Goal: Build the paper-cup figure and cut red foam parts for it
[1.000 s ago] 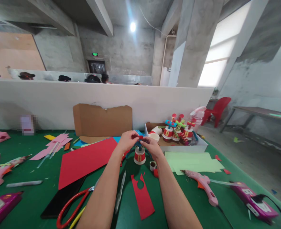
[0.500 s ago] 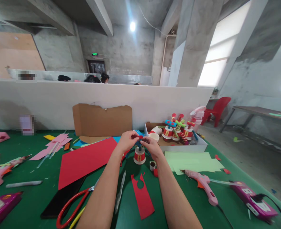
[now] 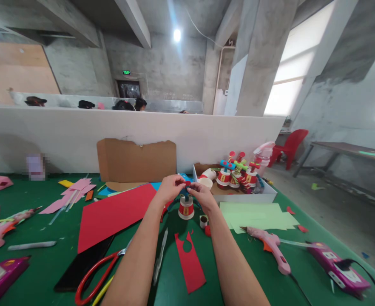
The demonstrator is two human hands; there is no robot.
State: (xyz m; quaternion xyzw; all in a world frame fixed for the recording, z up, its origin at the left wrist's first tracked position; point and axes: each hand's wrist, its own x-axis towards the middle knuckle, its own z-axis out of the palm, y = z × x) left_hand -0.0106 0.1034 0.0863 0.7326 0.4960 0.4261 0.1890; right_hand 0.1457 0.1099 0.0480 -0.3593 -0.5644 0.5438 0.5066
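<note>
A paper-cup figure (image 3: 186, 208) stands upright in front of me, with a red band around its white cup and a blue top. My left hand (image 3: 172, 187) pinches a small red paper disc (image 3: 187, 183) at the top of the figure. From the other side, my right hand (image 3: 202, 194) has thumb and finger closed against the same disc and the blue part under it. A red card offcut (image 3: 191, 265) with a round hole cut in it lies between my forearms. Close to my right wrist are a small paper roll (image 3: 203, 221) and a red round piece.
Scissors with red handles (image 3: 95, 276), a pen (image 3: 160, 257) and red card (image 3: 114, 216) lie left. On the right are green paper (image 3: 254, 214), a pink glue gun (image 3: 270, 244) and a purple power strip (image 3: 339, 270). Behind stands a box (image 3: 245, 198) of similar cup figures.
</note>
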